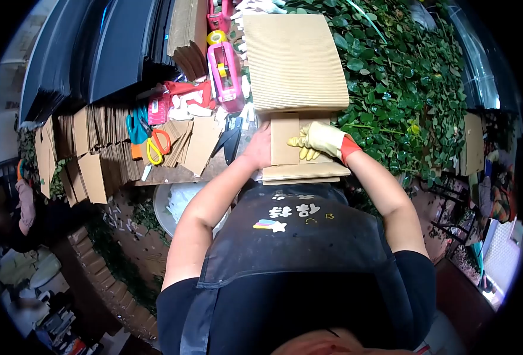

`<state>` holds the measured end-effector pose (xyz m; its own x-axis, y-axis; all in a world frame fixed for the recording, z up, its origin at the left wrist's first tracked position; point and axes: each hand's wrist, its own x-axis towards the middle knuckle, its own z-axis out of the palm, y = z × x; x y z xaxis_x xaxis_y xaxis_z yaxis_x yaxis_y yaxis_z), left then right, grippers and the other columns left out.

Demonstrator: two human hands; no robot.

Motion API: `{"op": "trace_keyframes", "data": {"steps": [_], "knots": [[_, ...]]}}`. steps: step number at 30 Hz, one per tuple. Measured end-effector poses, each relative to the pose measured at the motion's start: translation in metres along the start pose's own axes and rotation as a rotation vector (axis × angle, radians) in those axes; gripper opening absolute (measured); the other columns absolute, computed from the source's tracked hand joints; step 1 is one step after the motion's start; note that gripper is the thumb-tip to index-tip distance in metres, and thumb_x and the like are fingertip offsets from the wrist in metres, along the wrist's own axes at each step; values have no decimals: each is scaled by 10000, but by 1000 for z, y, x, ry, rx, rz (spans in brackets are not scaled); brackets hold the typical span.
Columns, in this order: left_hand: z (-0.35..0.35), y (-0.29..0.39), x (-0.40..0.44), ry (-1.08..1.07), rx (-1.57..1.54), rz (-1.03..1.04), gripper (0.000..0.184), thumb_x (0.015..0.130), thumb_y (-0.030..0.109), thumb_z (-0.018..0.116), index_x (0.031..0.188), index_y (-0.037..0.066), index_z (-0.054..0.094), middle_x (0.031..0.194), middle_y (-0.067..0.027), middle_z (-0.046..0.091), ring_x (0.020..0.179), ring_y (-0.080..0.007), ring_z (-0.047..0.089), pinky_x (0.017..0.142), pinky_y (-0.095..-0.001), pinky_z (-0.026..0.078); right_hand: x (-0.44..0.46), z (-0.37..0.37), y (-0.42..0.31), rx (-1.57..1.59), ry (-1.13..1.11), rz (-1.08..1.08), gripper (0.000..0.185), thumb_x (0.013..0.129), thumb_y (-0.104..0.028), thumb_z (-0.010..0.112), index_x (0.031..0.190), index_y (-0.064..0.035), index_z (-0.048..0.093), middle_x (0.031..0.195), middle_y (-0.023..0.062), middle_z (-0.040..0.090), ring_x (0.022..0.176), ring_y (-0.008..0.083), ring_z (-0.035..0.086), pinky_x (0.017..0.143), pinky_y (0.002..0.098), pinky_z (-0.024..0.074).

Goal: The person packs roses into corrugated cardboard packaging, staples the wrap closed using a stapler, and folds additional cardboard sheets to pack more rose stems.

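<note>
A ribbed corrugated cardboard sheet (pixel 297 59) lies bent on the worktable in front of me, its near end folded up by my apron. Across its middle is a smooth flat cardboard piece (pixel 284 133). My bare left hand (pixel 259 148) holds the left edge of the cardboard, some fingertips hidden by it. My right hand (pixel 319 141), in a pale yellow glove with an orange cuff, rests on the smooth piece with its fingers spread and slightly bent.
Leafy green stems (pixel 397 89) cover the right side. On the left are a pink tape dispenser (pixel 226 80), a black stapler (pixel 231 139), yellow-and-orange scissors (pixel 157 148), cardboard pieces (pixel 99 142) and dark sheet stacks (pixel 116 47). A pale tub (pixel 165 213) stands below the table edge.
</note>
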<state>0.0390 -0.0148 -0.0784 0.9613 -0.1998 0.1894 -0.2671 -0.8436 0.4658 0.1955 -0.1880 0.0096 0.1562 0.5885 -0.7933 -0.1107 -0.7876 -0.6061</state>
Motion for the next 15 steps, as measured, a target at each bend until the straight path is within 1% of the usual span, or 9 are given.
{"op": "trace_keyframes", "data": {"steps": [4,6,8,10,11,12,13,14,15], "knots": [[-18,-11,-24,-98,16,-103,707,928,447,613,1470,2,528,1498,-244,525,1450,-431,420,1268,-539,252,-8,8,-18,-163,86,69,513,972,-479,738,974,35,726,751,117,753,606,193,718,560,294,592],[-32,-16,-49,59,42,-140,648,956,321,647,1493,-10,497,1559,-270,466,1467,-453,418,1261,-528,287,-9,11,-21,-222,130,85,521,968,-505,732,931,15,747,756,108,759,607,190,716,573,319,583],[-43,-15,-50,163,26,-41,534,931,188,691,1419,2,575,1459,-237,574,1355,-412,554,1162,-498,447,0,13,-17,-260,140,105,508,962,-510,740,917,-5,760,753,103,760,615,186,717,578,334,578],[-53,-1,-29,193,-77,93,443,889,92,727,1321,22,652,1323,-168,678,1220,-339,658,1025,-433,560,-10,14,-31,-408,150,131,556,966,-585,688,888,-41,773,739,92,759,646,222,725,614,382,573],[-59,11,-16,228,-62,127,315,877,70,722,1190,30,710,1164,-113,729,1097,-291,697,923,-392,594,-16,14,-36,-499,168,117,573,970,-603,669,880,-47,775,739,89,760,655,232,726,629,393,574],[-51,13,-15,202,-60,89,290,865,74,734,1151,31,720,1142,-108,728,1067,-291,697,906,-387,593,-19,14,-40,-593,189,103,590,973,-620,650,871,-53,777,739,86,761,665,242,728,644,403,575],[-41,12,-12,180,-58,56,266,852,77,746,1113,33,729,1120,-104,727,1037,-292,697,889,-382,591,-20,15,-43,-675,184,117,668,979,-669,588,863,-41,784,750,104,757,700,299,730,713,441,575],[-32,10,-9,159,-55,26,242,839,80,758,1075,34,738,1098,-99,726,1007,-292,697,872,-377,590,-23,17,-47,-777,170,77,654,989,-638,575,862,-36,795,798,162,755,765,347,736,786,464,574],[-35,12,-6,170,-66,9,193,829,71,754,1018,32,734,1047,-88,723,974,-294,686,846,-378,586,-22,17,-33,-864,269,-86,638,998,-611,563,855,-35,796,820,192,750,800,369,735,815,471,568]]}}
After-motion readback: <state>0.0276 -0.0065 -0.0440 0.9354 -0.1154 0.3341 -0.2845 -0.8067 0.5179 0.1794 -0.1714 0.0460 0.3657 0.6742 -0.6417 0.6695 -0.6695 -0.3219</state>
